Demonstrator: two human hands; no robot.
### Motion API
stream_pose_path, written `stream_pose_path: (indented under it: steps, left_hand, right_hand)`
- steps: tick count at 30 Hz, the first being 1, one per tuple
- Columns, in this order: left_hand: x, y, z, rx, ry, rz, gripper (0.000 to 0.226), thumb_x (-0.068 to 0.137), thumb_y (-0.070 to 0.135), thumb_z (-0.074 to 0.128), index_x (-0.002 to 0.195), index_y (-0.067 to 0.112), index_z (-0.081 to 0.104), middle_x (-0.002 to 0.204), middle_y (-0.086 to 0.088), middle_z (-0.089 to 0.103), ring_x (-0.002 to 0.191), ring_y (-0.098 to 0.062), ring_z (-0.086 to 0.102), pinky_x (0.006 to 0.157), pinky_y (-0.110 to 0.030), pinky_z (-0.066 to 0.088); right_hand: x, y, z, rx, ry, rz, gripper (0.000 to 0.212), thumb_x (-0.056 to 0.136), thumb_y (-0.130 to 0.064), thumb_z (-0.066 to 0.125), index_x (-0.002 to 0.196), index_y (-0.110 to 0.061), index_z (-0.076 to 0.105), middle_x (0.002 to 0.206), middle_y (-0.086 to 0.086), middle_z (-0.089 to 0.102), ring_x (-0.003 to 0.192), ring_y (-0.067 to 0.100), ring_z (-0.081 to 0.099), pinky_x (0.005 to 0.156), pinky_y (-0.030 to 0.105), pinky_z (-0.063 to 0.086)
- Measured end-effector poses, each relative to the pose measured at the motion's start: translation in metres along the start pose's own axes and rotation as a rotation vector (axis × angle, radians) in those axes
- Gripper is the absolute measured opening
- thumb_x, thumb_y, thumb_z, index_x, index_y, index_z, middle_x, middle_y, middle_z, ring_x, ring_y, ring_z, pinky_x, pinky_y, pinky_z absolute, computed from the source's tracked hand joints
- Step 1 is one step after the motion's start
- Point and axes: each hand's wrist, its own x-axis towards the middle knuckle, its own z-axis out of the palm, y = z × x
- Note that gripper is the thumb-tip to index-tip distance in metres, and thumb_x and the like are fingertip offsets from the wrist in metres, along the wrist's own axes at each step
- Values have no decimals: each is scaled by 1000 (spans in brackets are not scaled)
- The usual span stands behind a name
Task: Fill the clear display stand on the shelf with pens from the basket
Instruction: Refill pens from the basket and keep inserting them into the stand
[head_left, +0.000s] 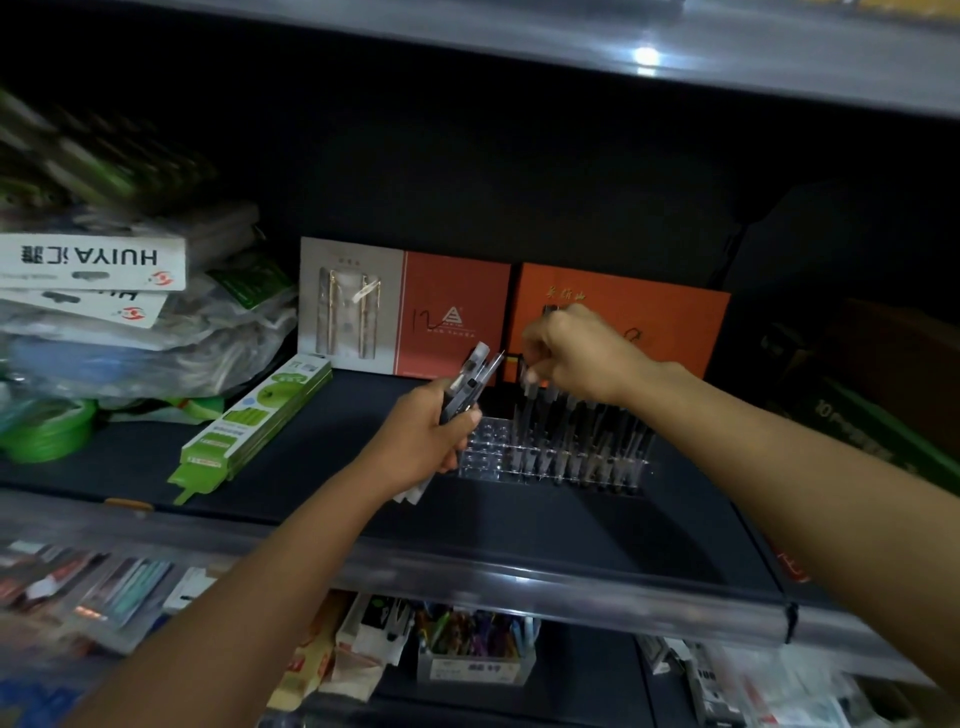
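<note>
Two bare forearms reached up from the bottom edge toward a dark shelf. Left hand curled tight round a bundle of pens, tips slanting up and to the right, white ends poking out under the palm. Right hand raised a little higher, fingers pinched on the top of a single pen held upright over the stand. Clear display stand sat on the shelf between and just beyond the two hands; right part packed with standing dark pens, left rows of holes bare. Basket out of sight.

Behind the stand, leaning at the back: grey and orange pen box, and beside it a second orange box partly hidden by the right hand. Left of the stand lay a green and white pack, flat and angled. Farther left, a heap of plastic-wrapped goods topped by white cartons marked HUIYA, with a green roll below. Underneath, on the lower shelf, a small tub of coloured pens among blurred packets.
</note>
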Motion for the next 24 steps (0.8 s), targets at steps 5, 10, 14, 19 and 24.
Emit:
stream_pose_path:
  steps: [5, 10, 14, 19, 24]
  left_hand:
    - [-1, 0, 0, -28, -2, -7, 11, 96, 16, 53, 87, 23, 52, 65, -3, 56, 50, -13, 53, 51, -26, 47]
    - [-2, 2, 0, -51, 4, 1, 12, 95, 15, 54, 86, 24, 54, 65, -2, 58, 49, -11, 54, 50, -25, 48]
    - [-4, 6, -2, -71, 1, -1, 5, 95, 15, 54, 91, 18, 56, 65, -3, 58, 51, -12, 54, 51, -24, 49]
    - [-7, 10, -4, -47, 1, 14, 8, 94, 16, 55, 89, 22, 57, 65, -2, 59, 51, -12, 55, 52, -24, 49]
    - [-8, 17, -3, 12, -3, 47, 5, 94, 15, 56, 90, 18, 56, 66, -4, 58, 49, -11, 53, 49, -21, 47]
  right_hand:
    - [2, 6, 8, 32, 19, -15, 8, 81, -7, 73, 75, -9, 68, 76, 2, 68, 70, 16, 66, 65, 40, 58]
    - [3, 4, 3, 22, 22, -50, 4, 84, -6, 70, 84, -10, 71, 89, 3, 67, 78, 17, 64, 70, 39, 58]
    - [0, -2, -10, 46, 82, -69, 15, 84, -6, 70, 99, -7, 70, 95, 4, 68, 80, 12, 63, 75, 36, 57]
    - [-5, -18, -31, 72, 109, -139, 23, 85, -13, 71, 107, -9, 69, 102, 1, 65, 84, 10, 60, 78, 31, 54]
    - [-7, -38, -41, 87, 45, -217, 24, 84, -16, 73, 107, -10, 70, 101, 1, 63, 89, 13, 60, 80, 28, 50]
